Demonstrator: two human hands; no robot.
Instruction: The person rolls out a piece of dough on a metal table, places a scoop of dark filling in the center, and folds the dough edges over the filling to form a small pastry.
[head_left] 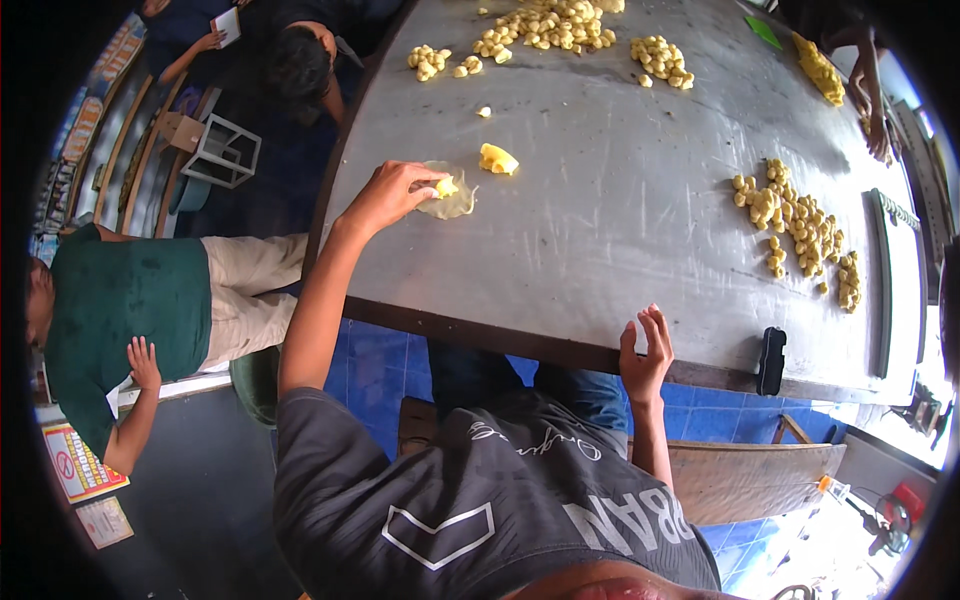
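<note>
My left hand (392,192) is closed in a pinch on a small yellow lump of dough (446,187). That lump sits over a thin, pale, see-through round sheet (455,206) lying on the metal tabletop (560,230). Just right of it rests a larger yellow piece of dough (499,158), and a tiny pale ball (485,112) lies farther off. At the near table edge, my right hand (648,355) holds nothing, its fingers raised and apart.
Small dough balls lie in groups at the far side (550,25) and at the right (800,225). A black case (771,360) is near the right front edge. Another person's hand (878,120) is by a yellow dough mass (818,70). A person in green (130,320) is at left.
</note>
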